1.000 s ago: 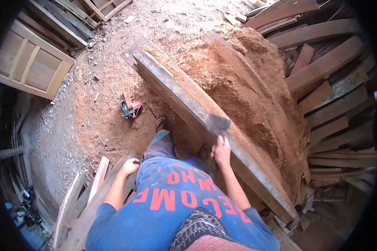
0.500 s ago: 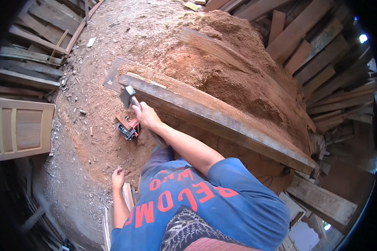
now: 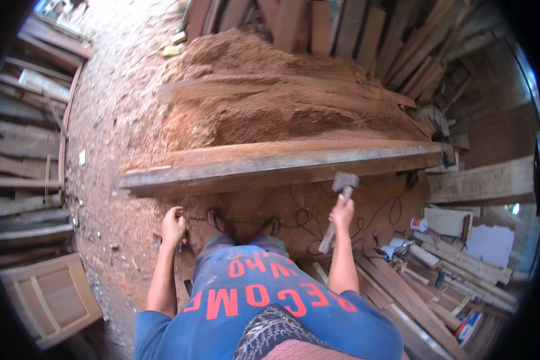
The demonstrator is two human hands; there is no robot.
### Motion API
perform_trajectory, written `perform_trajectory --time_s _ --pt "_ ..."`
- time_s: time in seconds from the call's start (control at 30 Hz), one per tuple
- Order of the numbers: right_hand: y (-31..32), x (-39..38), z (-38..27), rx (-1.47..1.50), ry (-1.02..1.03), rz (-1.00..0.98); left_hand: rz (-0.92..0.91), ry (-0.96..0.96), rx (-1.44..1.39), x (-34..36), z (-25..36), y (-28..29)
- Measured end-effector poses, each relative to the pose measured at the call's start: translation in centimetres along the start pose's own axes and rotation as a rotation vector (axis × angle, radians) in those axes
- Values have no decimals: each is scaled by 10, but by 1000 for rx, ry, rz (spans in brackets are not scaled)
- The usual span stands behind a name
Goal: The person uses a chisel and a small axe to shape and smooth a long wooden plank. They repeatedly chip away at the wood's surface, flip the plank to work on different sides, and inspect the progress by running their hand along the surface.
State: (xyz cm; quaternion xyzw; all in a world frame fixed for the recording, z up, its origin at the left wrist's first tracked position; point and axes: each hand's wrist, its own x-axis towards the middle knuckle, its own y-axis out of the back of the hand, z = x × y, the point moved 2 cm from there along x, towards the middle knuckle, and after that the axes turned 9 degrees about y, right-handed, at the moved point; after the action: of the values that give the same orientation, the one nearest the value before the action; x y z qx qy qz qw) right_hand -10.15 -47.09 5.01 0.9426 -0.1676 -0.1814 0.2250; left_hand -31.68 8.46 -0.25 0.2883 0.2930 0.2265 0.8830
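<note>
Our right fingers (image 3: 341, 207) grip a hammer (image 3: 345, 182); whether our left hand (image 3: 173, 228) holds anything, we cannot tell. A long beam (image 3: 276, 167) separates us from the sawdust heap (image 3: 264, 120).

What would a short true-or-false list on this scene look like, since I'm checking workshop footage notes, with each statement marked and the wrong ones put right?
1. The right hand holds a hammer by its handle. True.
2. Both hands grip the hammer. False: the left hand is apart from it, well to its left.
3. A long wooden beam lies across the view, with heaped sawdust beyond it. True.
4. The panelled door is at the upper right. False: it is at the lower left.
5. The shirt is blue with red lettering. True.
</note>
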Motion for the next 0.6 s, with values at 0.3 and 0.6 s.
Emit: perform_trajectory --time_s 0.3,0.6 --pt "234 -86 251 243 -445 369 -122 -466 35 -9 268 -151" --pt "211 -151 401 158 -674 322 -783 -844 345 -121 384 -359"
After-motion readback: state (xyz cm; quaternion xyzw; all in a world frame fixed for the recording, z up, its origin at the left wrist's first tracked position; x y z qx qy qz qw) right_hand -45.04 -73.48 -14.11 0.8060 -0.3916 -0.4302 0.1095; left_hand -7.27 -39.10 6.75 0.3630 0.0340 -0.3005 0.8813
